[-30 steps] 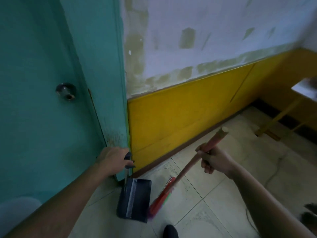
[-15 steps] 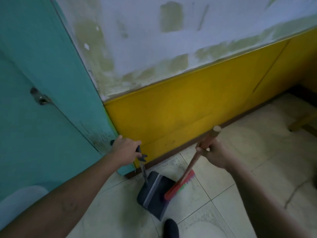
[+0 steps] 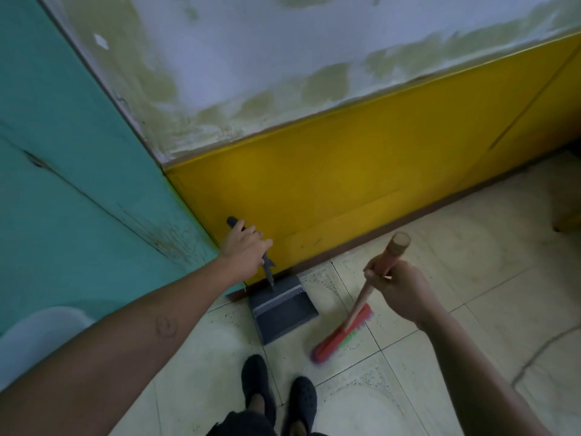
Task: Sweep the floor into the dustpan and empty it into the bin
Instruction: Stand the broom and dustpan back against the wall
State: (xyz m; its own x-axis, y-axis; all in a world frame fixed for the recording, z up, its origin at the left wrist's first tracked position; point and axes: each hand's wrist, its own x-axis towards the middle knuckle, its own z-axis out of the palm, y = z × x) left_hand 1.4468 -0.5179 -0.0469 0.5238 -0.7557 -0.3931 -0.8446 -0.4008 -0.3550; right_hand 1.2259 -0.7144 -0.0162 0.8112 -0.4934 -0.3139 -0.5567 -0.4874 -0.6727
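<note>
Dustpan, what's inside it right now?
Inside the dustpan only its pale comb strip shows; the pan is too dark to tell any dirt. The floor beneath it is covered.

No legible text or number shows; a faint mark [image 3: 165,326] on the left forearm [image 3: 125,341] is perhaps a symbol.

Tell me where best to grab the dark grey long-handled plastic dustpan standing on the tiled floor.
Probably near the top of its thin dark handle, gripped round from the side, as the left hand does. The dark grey long-handled plastic dustpan lies low on the tiled floor, but its handle rises steeply to standing reach.
</note>
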